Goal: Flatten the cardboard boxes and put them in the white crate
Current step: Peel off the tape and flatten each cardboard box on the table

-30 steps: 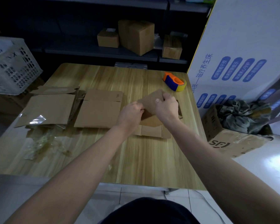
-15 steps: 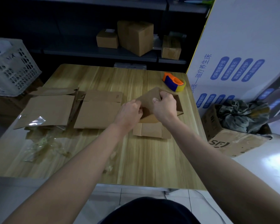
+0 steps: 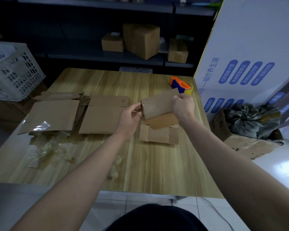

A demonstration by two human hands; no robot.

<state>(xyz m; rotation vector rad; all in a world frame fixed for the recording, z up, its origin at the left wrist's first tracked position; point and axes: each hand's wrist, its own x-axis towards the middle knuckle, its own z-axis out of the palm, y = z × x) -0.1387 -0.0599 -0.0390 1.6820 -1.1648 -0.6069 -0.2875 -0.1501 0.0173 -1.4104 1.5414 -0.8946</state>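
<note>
A small brown cardboard box (image 3: 158, 104) is lifted and tilted above the wooden table (image 3: 140, 164), its lower flaps (image 3: 158, 135) still resting on the tabletop. My right hand (image 3: 183, 105) grips the box's right end. My left hand (image 3: 132, 114) pinches its left edge. Two flattened boxes lie to the left: one in the middle (image 3: 103, 117) and one further left (image 3: 52, 115) with clear tape on it. The white crate (image 3: 12, 75) stands off the table's far left corner.
An orange and blue tape dispenser (image 3: 181, 85) sits at the table's far right, just behind the held box. Crumpled clear tape (image 3: 45, 152) litters the near left. A large white printed carton (image 3: 250, 64) stands at right, an open carton (image 3: 240, 130) below it. Shelves behind hold boxes (image 3: 140, 40).
Both hands have raised the small box off the table and spread apart to its two ends. Its upper panel now faces me; before it lay low under my hands.
</note>
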